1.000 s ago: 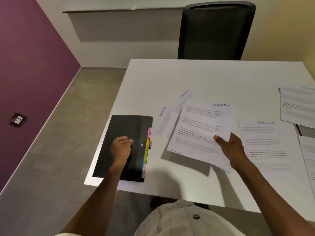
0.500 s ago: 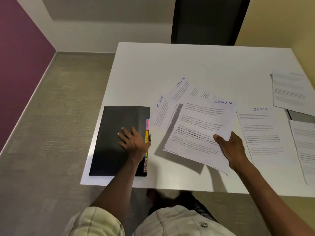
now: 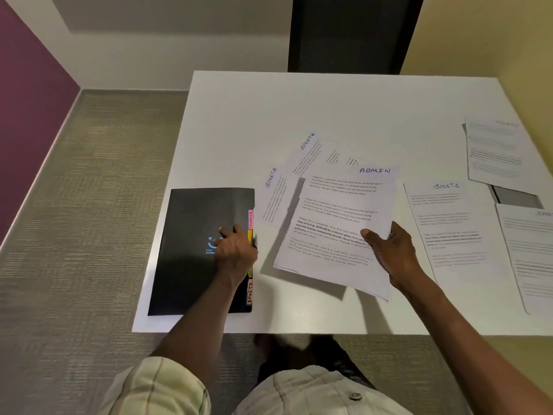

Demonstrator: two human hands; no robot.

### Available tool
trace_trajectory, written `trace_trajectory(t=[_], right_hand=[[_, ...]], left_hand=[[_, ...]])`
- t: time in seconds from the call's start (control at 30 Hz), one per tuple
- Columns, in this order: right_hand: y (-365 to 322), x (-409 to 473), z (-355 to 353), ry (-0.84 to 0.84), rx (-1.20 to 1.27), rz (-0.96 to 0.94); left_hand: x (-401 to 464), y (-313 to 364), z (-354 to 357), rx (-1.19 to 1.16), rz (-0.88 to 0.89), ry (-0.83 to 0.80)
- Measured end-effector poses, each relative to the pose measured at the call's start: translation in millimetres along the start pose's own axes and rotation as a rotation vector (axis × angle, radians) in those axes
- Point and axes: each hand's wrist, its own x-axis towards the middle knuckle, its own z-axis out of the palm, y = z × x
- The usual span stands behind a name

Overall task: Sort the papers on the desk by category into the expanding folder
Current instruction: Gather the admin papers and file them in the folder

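Observation:
A black expanding folder [image 3: 191,250] lies closed at the desk's near left corner, its coloured tabs along the right edge. My left hand [image 3: 236,253] rests on the folder's right edge by the tabs, fingers curled at the flap. My right hand [image 3: 389,253] holds a thin stack of sheets headed ADMIN [image 3: 338,223], thumb on top, lifted a little off the desk. Two sheets marked SPORTS [image 3: 275,196] lie fanned behind the stack. Another SPORTS sheet [image 3: 449,226] lies flat to the right of my right hand.
The white desk [image 3: 329,109] carries more printed sheets [image 3: 496,151] at the far right, with further pages [image 3: 532,250] at the right edge over a grey object [image 3: 514,197]. A black chair [image 3: 353,34] stands behind the desk. Carpet lies to the left.
My left hand slid from the middle of the folder's cover to its right edge by the tabs. The ADMIN stack stays in my right hand. The camera tilted further down.

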Motion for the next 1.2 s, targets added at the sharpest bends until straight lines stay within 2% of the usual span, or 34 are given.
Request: trace_trajectory(t=[0.2,0.3,0.43,0.5,0.53,0.6,0.7,0.83,0.97,1.2], right_hand=[[-4,0,3,-0.013,-0.020,-0.001],[-6,1,1,-0.025,-0.034,-0.015],[-11,1,0,-0.026,-0.095,-0.078],[-21,-3,7,0.006,-0.142,-0.135],[-27,-6,12,0.034,-0.163,-0.166],[-40,-12,27,0.089,-0.191,-0.236],[-61,-22,51,0.130,-0.181,-0.342],[-90,-36,89,0.095,-0.197,-0.462],[-107,-42,130,-0.011,-0.200,-0.453],[-107,-55,187,-0.233,-0.356,-0.505]], left_hand=[[-9,15,8,0.210,0.011,0.035],[-10,26,2,0.086,-0.015,0.033],[-9,24,-13,-0.165,-0.136,-0.157],[-11,11,-29,-0.291,-0.046,-0.237],[-13,6,-46,-0.262,-0.057,-0.236],[-11,-2,-69,-0.289,-0.067,-0.049],[-10,-17,-93,-0.366,-0.130,0.128],[-10,-40,-118,-0.554,-0.182,0.152],[-8,-56,-133,-0.661,-0.170,0.205],[-11,-74,-143,-0.803,-0.174,0.254]])
